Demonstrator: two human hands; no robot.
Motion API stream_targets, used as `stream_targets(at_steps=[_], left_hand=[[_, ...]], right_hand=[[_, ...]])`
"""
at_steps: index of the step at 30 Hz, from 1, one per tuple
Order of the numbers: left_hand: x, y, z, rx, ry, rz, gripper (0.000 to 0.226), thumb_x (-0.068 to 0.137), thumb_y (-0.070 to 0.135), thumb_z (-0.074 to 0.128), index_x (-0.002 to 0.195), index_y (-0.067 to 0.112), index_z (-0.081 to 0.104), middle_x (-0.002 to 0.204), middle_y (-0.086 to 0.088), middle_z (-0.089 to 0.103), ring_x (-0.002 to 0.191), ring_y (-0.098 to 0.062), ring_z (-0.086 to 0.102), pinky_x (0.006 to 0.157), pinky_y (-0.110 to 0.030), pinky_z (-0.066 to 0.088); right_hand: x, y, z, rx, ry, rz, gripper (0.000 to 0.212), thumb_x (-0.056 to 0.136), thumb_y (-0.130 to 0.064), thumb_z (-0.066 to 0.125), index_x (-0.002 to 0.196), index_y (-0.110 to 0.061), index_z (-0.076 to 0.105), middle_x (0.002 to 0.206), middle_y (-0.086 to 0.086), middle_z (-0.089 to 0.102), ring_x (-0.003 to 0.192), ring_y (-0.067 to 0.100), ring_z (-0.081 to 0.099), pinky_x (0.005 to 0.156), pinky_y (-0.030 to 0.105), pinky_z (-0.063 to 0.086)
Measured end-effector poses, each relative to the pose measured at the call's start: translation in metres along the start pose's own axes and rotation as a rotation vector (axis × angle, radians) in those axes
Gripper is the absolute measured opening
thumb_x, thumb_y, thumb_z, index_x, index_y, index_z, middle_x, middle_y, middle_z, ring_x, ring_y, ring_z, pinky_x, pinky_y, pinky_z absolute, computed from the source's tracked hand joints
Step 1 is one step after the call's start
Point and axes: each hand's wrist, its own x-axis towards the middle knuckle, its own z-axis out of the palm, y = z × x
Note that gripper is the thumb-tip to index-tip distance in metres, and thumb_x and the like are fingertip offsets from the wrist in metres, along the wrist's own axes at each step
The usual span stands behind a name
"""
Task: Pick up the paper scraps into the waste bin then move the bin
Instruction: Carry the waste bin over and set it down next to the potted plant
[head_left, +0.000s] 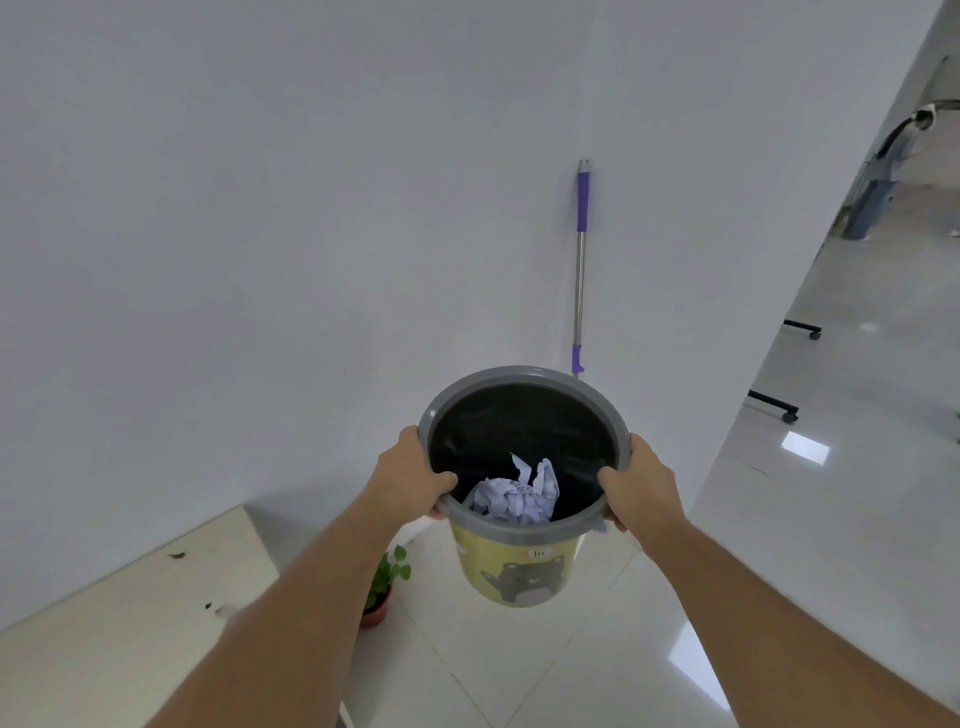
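Yellow waste bin (511, 566) lifted, left hand (410, 475), right hand (641, 483) gripping rim, paper scraps (514, 496) inside

One waste bin (517, 566), two hands, one mop (581, 270), one potted plant (382, 587).

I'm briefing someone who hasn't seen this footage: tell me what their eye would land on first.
First, the yellow waste bin with its bear print, held above the tiled floor at centre by the left hand and right hand gripping its grey rim. Next, crumpled paper scraps inside. Then the purple-handled mop pole leaning on the white wall behind.
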Motion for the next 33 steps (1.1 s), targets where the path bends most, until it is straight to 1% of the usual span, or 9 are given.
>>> stream_targets(at_steps=[6,10,13,16,19,23,28,30,33], left_hand=[[0.06,0.001,0.011,-0.012,0.064,-0.039,0.057,0.081,0.017,0.075,0.127,0.016,0.041,0.093,0.005,0.058,0.065,-0.016,0.069,0.042,-0.015,0.052],[0.095,-0.013,0.014,-0.029,0.082,-0.062,0.06,0.081,0.016,0.075,0.129,0.016,0.039,0.092,0.009,0.056,0.069,-0.014,0.068,0.046,-0.018,0.055],[0.122,-0.027,0.014,-0.026,0.1,-0.062,0.061,0.082,0.016,0.075,0.131,0.016,0.039,0.091,0.009,0.056,0.07,-0.013,0.067,0.047,-0.018,0.056],[0.148,-0.041,0.012,-0.006,0.097,-0.059,0.063,0.081,0.016,0.075,0.132,0.016,0.039,0.097,0.003,0.058,0.072,-0.014,0.067,0.048,-0.02,0.057],[0.17,-0.056,0.01,-0.008,0.096,-0.05,0.063,0.08,0.016,0.075,0.132,0.016,0.039,0.096,0.003,0.058,0.071,-0.013,0.066,0.047,-0.02,0.057],[0.192,-0.075,0.008,0.005,0.096,-0.059,0.064,0.08,0.015,0.075,0.133,0.015,0.038,0.102,-0.001,0.059,0.072,-0.012,0.065,0.049,-0.023,0.059],[0.208,-0.098,0.014,0.012,0.105,-0.067,0.062,0.081,0.015,0.074,0.132,0.013,0.038,0.105,-0.004,0.059,0.076,-0.015,0.063,0.047,-0.021,0.057],[0.213,-0.107,0.016,0.021,0.112,-0.079,0.061,0.081,0.015,0.074,0.131,0.013,0.039,0.105,-0.005,0.059,0.078,-0.017,0.064,0.049,-0.025,0.06],[0.218,-0.118,0.022,0.022,0.122,-0.107,0.062,0.081,0.017,0.074,0.132,0.013,0.038,0.111,-0.009,0.062,0.089,-0.026,0.067,0.068,-0.042,0.064]], right_hand=[[0.07,-0.016,0.012,-0.031,-0.068,-0.03,0.04,0.093,-0.015,0.054,0.132,-0.019,0.045,0.108,0.01,0.063,0.088,0.027,0.066,0.076,0.045,0.063],[0.103,-0.026,0.031,-0.072,-0.087,-0.041,0.039,0.093,-0.015,0.053,0.131,-0.019,0.045,0.106,0.012,0.064,0.088,0.03,0.067,0.081,0.05,0.06],[0.123,-0.031,0.051,-0.061,-0.095,-0.034,0.042,0.094,-0.013,0.054,0.134,-0.017,0.044,0.11,0.014,0.064,0.092,0.031,0.067,0.082,0.049,0.061],[0.139,-0.035,0.072,-0.049,-0.088,-0.019,0.044,0.095,-0.011,0.053,0.136,-0.017,0.043,0.112,0.013,0.063,0.093,0.031,0.066,0.083,0.048,0.061],[0.151,-0.039,0.091,-0.049,-0.076,-0.014,0.046,0.095,-0.01,0.053,0.138,-0.019,0.041,0.112,0.012,0.063,0.093,0.03,0.066,0.083,0.047,0.061],[0.165,-0.04,0.114,-0.049,-0.069,-0.014,0.045,0.094,-0.011,0.053,0.137,-0.019,0.042,0.108,0.01,0.063,0.089,0.028,0.065,0.081,0.046,0.061],[0.183,-0.032,0.143,-0.054,-0.08,-0.017,0.043,0.094,-0.01,0.054,0.135,-0.018,0.043,0.109,0.011,0.062,0.091,0.03,0.065,0.081,0.048,0.061],[0.19,-0.026,0.154,-0.057,-0.087,-0.021,0.042,0.094,-0.009,0.054,0.133,-0.018,0.044,0.107,0.012,0.062,0.089,0.031,0.066,0.077,0.047,0.061],[0.202,-0.015,0.169,-0.057,-0.098,-0.022,0.043,0.093,-0.008,0.053,0.134,-0.019,0.044,0.101,0.011,0.062,0.078,0.028,0.064,0.057,0.034,0.054]])
